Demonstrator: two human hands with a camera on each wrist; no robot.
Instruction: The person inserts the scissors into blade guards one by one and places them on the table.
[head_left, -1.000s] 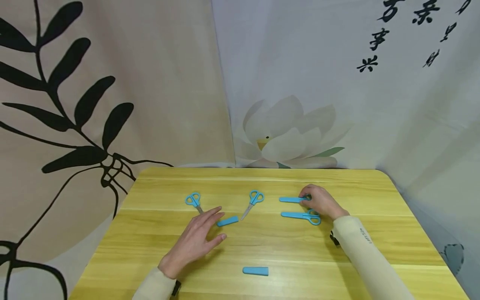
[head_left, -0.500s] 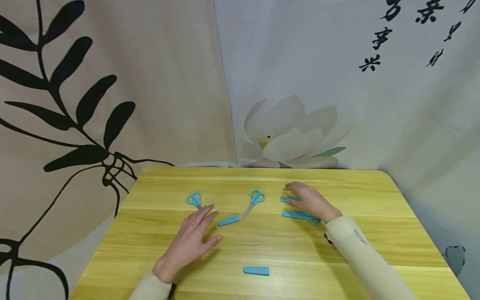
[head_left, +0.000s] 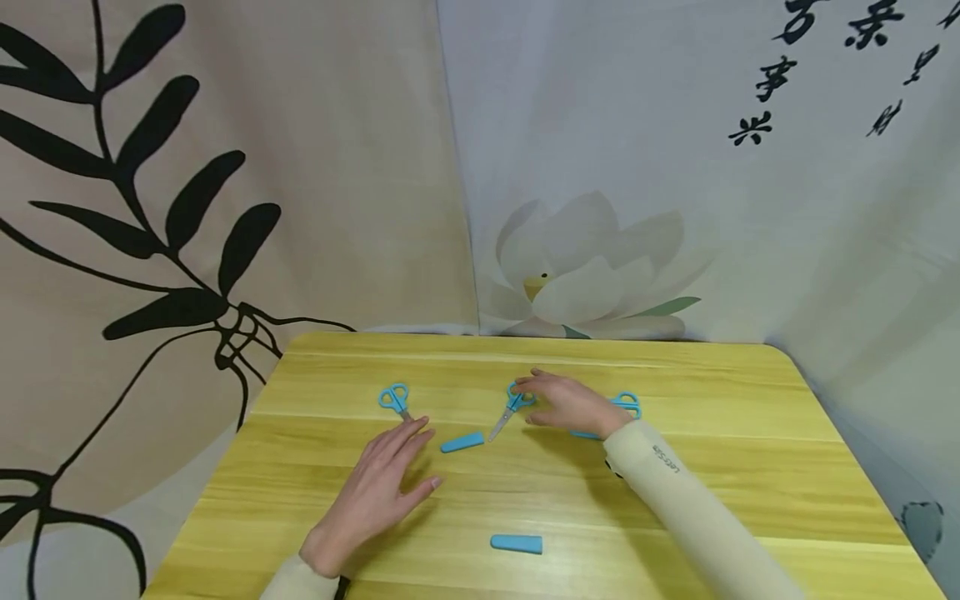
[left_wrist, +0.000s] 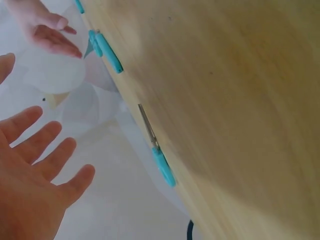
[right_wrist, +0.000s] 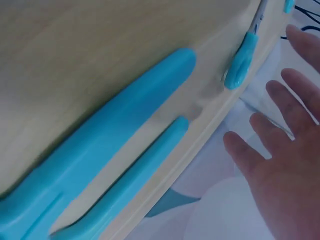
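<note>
While the right hand is hovering just right of centre in the head view, its fingers are extending over the handles of the middle scissors. It is grasping nothing, and the right wrist view is showing a gap between its fingers and those handles. The middle scissors are lying on the surface, their bare blades pointing toward the lower left of the frame. Just beside the tip, the middle cap is lying at a slight slant.

Left of centre, the left hand is spreading its fingers above the surface, holding nothing. Near its fingertips, the left scissors are lying with their handles toward the upper left; the left wrist view is showing the hand apart from them. At lower centre, the lower cap is resting alone.

Partly behind the right hand and wrist, two capped scissors are lying side by side, apart from each other. Beyond the surface, a backdrop is hanging, displaying a black plant at left and a pale flower near centre.
</note>
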